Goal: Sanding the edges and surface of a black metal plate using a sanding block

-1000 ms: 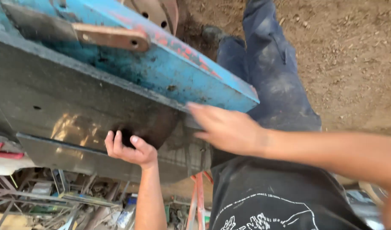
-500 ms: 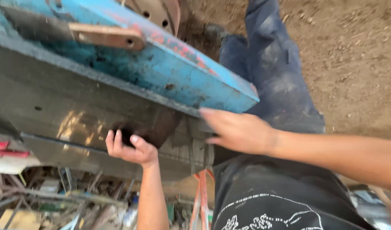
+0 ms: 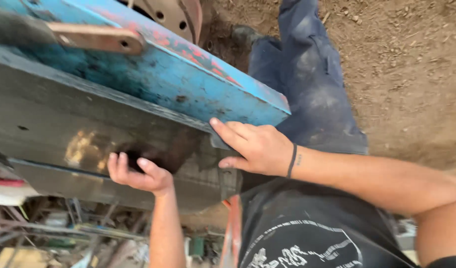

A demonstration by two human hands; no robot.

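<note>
A large steel beam (image 3: 153,84), its upper face coated in chipped blue paint with red showing through and its lower face bare and grey, fills most of the frame as a person braces against it with both bare hands above a floor of brown dirt (image 3: 411,64). On top of the beam, toward its far end, sits a rusty flat bracket (image 3: 96,38), and just behind the beam a rusted perforated disc (image 3: 175,15) leans partly out of view. The right hand (image 3: 255,146), with a dark band at the wrist, lies flat with fingers nearly straight and close together against the beam's near end, just under the blue edge. The left hand (image 3: 136,173) is curled, its fingers hooked into a dark, ragged hole (image 3: 158,154) in the grey face below the blue edge; whether they grip anything inside cannot be told. Below the beam lies a blurred heap of scrap metal (image 3: 64,238). Judging from the frame, the beam is only being steadied or felt; no tool is in hand and nothing appears detached.
</note>
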